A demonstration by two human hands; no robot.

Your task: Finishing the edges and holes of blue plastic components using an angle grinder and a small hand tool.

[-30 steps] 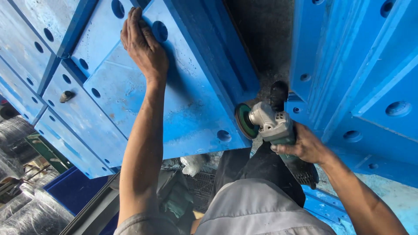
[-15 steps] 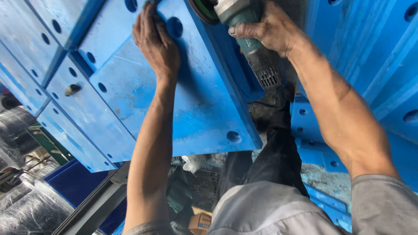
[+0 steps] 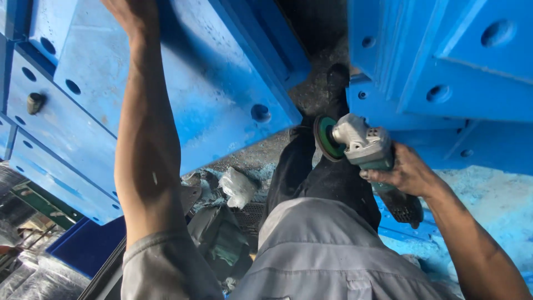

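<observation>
A dark open gap (image 3: 319,33) runs between the two blue steel blocks (image 3: 211,94), partly filled by the person's leg (image 3: 311,166) and grinder (image 3: 358,144).

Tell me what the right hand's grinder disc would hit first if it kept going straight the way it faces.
Likely the lower corner of the blue painted steel plate with round holes: the right hand aims the grey angle grinder, green-backed disc leading, left toward it. Depth is unclear; it might pass in front.

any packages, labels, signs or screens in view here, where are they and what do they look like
None clearly in view.
Nearest candidate: a crumpled white wrapping or rag on the floor below the blue steel plate; nothing label-like shows on it.
The angle grinder in the right hand is grey with a green disc; no label is visible.
The left hand rests on the plate.
</observation>
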